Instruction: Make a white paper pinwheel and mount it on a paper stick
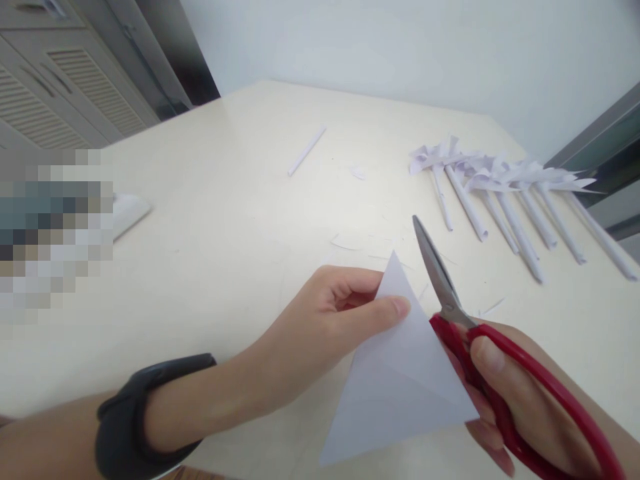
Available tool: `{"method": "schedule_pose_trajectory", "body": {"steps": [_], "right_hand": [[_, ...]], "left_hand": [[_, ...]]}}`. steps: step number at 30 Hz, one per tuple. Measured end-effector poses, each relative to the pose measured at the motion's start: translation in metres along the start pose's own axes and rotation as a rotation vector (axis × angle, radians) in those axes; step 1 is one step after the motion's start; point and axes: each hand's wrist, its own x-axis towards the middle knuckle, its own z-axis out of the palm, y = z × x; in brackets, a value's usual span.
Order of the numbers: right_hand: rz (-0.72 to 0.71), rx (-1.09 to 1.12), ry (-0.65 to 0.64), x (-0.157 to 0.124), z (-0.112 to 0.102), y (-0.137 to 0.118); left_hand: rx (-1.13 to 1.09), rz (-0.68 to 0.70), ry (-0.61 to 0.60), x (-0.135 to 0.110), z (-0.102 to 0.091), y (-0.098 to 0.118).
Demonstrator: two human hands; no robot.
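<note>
My left hand [330, 320] pinches a folded white paper triangle [400, 380] near its top point, thumb on the front and fingers behind. A black band sits on that wrist. My right hand [505, 393] grips red-handled scissors [455, 313] with fingers through the loops. The steel blades look closed and point up and away, just right of the paper's upper edge. Both hands hover low over the cream table [225, 240].
Several rolled white paper sticks topped with cut paper shapes [500, 187] lie in a row at the far right. One loose paper roll [306, 151] lies near the middle back. Small paper slivers [350, 245] are scattered ahead of my hands. A white object [127, 212] sits at left.
</note>
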Motion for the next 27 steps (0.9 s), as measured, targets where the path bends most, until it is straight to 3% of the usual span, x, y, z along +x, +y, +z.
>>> {"method": "schedule_pose_trajectory", "body": {"steps": [5,12,19,27], "right_hand": [[-0.04,0.222,-0.009,0.01,-0.004,0.005],[0.14,0.193,0.109,0.011,0.0,-0.009],[0.123,0.169,0.162,0.013,0.0,-0.013],[0.014,0.142,0.259,0.013,-0.003,-0.011]], "left_hand": [[0.038,-0.052,-0.068,0.001,0.0,0.0],[0.132,-0.023,-0.025,0.002,-0.002,0.0],[0.136,0.008,0.042,0.005,-0.003,0.0],[0.26,-0.222,-0.105,0.004,0.0,0.008]]}}
